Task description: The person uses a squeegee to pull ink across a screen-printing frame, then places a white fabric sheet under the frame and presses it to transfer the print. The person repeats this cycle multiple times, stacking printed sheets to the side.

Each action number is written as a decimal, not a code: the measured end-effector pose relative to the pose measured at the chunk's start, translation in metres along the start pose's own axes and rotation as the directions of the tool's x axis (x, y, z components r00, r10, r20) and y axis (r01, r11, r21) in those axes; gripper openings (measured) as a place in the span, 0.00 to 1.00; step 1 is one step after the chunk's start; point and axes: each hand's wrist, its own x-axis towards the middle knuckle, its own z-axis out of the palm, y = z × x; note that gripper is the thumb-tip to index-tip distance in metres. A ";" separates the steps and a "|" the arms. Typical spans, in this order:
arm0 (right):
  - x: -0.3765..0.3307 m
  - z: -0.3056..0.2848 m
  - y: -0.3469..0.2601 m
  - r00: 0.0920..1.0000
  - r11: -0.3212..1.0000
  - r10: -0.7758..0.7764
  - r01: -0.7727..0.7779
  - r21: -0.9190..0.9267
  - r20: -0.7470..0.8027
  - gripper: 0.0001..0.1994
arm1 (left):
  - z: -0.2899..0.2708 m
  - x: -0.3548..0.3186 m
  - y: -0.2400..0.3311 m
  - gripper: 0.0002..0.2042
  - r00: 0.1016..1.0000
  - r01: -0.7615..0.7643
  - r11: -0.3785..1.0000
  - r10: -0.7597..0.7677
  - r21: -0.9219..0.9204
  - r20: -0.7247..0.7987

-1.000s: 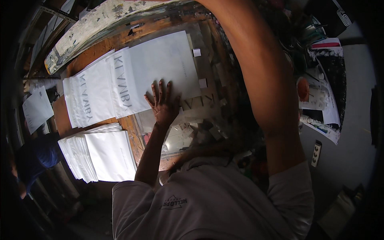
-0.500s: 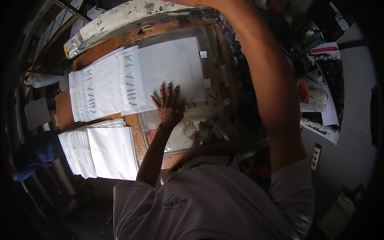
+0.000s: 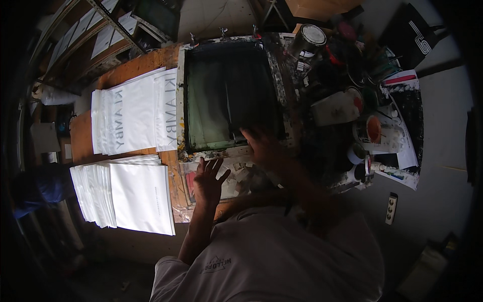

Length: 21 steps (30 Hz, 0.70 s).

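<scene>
The left hand (image 3: 207,183) is held, fingers spread, just before the screen frame (image 3: 181,118); whether the right hand (image 3: 259,143), over its near end, is closed cannot be told. Leftward, white bags (image 3: 136,110) are partly hidden by the frame; rightward, tubs (image 3: 336,108) are crowded.

Your right hand (image 3: 262,147) has come down from the far side, where it was out of view, and its blurred fingers are now at the near part of the printing screen (image 3: 216,95). That screen has dropped flat beyond your left fingers, covering most of the white bag (image 3: 166,110). Your left hand (image 3: 207,183) has left that bag and drawn toward you. Well beyond your right fingers, a metal can (image 3: 309,40) has become visible.
</scene>
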 end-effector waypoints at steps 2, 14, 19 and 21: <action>-0.009 0.012 -0.001 0.990 0.980 0.131 -0.138 0.142 0.058 0.23 | -0.024 0.008 -0.009 0.29 0.989 0.073 0.996 -0.065 0.051 -0.130; 0.007 0.045 0.029 0.995 0.991 0.094 -0.090 -0.094 0.041 0.30 | 0.008 0.028 -0.009 0.32 0.899 0.224 0.967 -0.158 0.118 -0.409; 0.117 0.053 0.085 0.984 0.945 0.112 -0.062 -0.321 0.141 0.32 | 0.004 0.028 -0.012 0.34 0.849 0.211 0.976 -0.154 0.057 -0.506; 0.164 0.058 0.125 1.000 0.943 -0.016 0.016 -0.333 0.000 0.29 | 0.007 0.030 -0.013 0.36 0.848 0.209 0.975 -0.144 0.072 -0.511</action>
